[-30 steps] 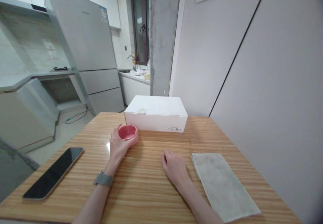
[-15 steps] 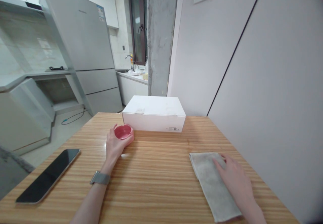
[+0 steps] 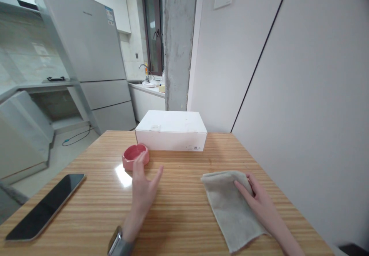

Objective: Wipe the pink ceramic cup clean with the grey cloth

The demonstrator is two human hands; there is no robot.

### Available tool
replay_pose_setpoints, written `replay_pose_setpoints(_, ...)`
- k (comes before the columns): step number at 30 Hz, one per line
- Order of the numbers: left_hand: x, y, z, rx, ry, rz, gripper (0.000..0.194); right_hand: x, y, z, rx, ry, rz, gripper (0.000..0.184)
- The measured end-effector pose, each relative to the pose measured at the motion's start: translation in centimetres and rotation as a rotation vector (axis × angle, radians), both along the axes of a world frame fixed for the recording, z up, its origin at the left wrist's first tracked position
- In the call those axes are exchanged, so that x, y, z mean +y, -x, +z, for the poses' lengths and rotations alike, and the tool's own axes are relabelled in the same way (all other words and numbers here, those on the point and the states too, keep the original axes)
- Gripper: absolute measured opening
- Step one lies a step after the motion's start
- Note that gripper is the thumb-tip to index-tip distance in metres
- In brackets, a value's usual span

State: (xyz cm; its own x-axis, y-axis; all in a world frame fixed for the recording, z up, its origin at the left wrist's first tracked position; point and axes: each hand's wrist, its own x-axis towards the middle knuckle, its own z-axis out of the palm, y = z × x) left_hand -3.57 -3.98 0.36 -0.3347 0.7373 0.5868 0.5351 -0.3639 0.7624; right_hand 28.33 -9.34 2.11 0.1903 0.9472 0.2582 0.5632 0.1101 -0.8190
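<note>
A pink ashtray-like round dish (image 3: pixel 127 161) rests on the wooden table (image 3: pixel 178 194), left of centre. Just in front of it is my left hand (image 3: pixel 144 185), thumb and fingers apart and holding nothing; its fingertips overlap the dish's near rim in view, and I cannot tell if they touch. On the right, my right hand (image 3: pixel 256 194) pinches the far right edge of a folded grey-beige cloth (image 3: pixel 227 206), with the thumb on top and the fingers beneath. The cloth's far edge looks slightly raised.
A white box (image 3: pixel 170 138) stands at the table's far edge behind the dish. A black smartphone (image 3: pixel 46 208) lies at the left. A pale wall (image 3: pixel 288 106) runs along the right side, and a fridge (image 3: pixel 89 48) stands beyond the table.
My left hand has let go of the pink dish and drawn back toward me and to the right. My right hand has gone from lying on the cloth to gripping its edge.
</note>
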Motion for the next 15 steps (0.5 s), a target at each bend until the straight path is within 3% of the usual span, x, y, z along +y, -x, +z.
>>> replay_pose_setpoints(5, -5.2, -5.5, -0.4, -0.556, 0.349, -0.660, 0.085, -2.5, 4.4, 1.8, 0.348, 0.063, 0.045, 0.035)
replay_pose_setpoints(7, -6.9, -5.9, 0.0, -0.594, 0.474, -0.770, 0.073, -2.9, 6.3, 1.7, 0.507, 0.093, 0.035, 0.042)
replay_pose_setpoints(10, -7.7, -3.7, 0.9, -0.479, 0.608, -0.594, 0.048, -2.8, 9.0, 0.9, 0.649, 0.181, 0.136, 0.045)
replay_pose_setpoints(13, -6.7, 1.1, 1.0, -0.292, 0.687, -0.389, 0.049, -2.1, 10.2, -0.5, 0.656, 0.259, 0.290, 0.044)
replay_pose_setpoints(15, -5.5, 4.9, 0.5, -0.092, 0.703, -0.330, 0.048, -1.4, 10.1, -1.6, 0.591, 0.231, 0.283, 0.045)
